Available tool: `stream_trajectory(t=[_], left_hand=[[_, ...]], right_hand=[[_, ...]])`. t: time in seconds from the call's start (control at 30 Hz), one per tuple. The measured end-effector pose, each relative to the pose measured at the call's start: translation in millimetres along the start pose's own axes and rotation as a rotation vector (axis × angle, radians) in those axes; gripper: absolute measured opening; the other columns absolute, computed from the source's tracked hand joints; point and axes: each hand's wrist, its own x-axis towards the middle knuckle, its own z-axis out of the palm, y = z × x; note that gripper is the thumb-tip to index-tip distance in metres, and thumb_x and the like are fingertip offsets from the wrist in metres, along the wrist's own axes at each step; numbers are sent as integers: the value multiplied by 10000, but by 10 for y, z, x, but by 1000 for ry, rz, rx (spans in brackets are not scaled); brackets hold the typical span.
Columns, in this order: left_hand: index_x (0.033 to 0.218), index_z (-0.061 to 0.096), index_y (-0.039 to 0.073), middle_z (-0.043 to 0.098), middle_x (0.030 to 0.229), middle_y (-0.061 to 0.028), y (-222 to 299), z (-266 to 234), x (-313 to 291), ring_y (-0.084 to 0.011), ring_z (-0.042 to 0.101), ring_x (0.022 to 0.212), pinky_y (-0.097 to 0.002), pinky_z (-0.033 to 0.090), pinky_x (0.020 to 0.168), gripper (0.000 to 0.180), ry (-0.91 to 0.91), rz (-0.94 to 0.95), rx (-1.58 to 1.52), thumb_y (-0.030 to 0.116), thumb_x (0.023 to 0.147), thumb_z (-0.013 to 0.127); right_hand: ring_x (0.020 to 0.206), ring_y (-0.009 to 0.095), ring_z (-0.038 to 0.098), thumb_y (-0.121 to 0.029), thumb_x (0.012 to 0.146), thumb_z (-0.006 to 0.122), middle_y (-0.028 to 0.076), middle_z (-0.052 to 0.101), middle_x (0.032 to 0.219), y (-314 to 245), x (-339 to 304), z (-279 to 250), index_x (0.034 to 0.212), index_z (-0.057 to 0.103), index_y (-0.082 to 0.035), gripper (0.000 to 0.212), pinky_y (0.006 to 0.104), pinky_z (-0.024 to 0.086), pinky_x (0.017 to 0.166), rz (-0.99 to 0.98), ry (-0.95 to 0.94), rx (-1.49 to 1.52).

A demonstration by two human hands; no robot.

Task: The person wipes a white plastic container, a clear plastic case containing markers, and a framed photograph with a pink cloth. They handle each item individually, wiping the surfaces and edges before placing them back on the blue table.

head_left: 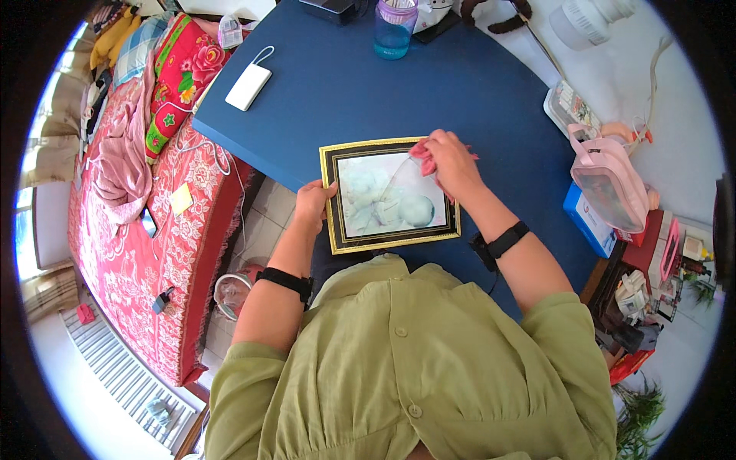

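Observation:
A picture frame [452,222] with a gold and black border lies in front of me at the near edge of the blue table, a pale picture behind its glass. My left hand [311,202] grips its left side, thumb on the border and fingers hidden underneath. Over the upper right corner, my right hand [454,165] is closed on a pinkish-red cloth [423,157], which touches the frame there. Reflections blur part of the picture.
On the blue table [322,84] are a white power bank [248,86] and a cup of blue liquid [392,38]. A pink bag [611,180] and a blue-white box [589,221] stand along the right. To the left is a bed with a red patterned cover [130,284].

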Motion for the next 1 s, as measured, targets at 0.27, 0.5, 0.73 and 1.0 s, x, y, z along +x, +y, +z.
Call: stream_trajectory(t=[0.27, 0.5, 0.73, 1.0], left_hand=[[1007, 642, 40, 660, 843, -47, -108, -63, 99, -157, 620, 676, -313, 505, 596, 151, -50, 14, -40, 116, 913, 551], [1027, 626, -20, 667, 886, -85, -59, -51, 24, -186, 636, 739, -313, 515, 689, 181, -102, 17, -120, 89, 903, 552], [1016, 618, -39, 664, 873, -111, -83, -44, 74, -204, 638, 709, -342, 524, 644, 203, -59, -11, -183, 123, 909, 559], [962, 670, -50, 654, 902, -111, -477, -156, 535, -191, 566, 826, -335, 435, 778, 462, 80, 10, -222, 399, 899, 580]], right_hand=[[949, 326, 540, -39, 821, 502, 153, 555, 960, 30, -378, -17, 882, 608, 27, 139, 384, 453, 805, 149, -57, 134], [864, 335, 617, -14, 758, 566, 193, 627, 906, -146, -711, -309, 1059, 625, -30, 307, 400, 487, 767, 56, -758, 378], [867, 287, 633, -74, 770, 596, 175, 641, 970, -552, -182, -106, 1140, 639, -95, 373, 338, 501, 759, 123, -239, 544], [816, 306, 597, -73, 808, 614, 132, 582, 896, -1036, 584, 549, 963, 692, -48, 175, 369, 486, 727, 97, 115, 406]])
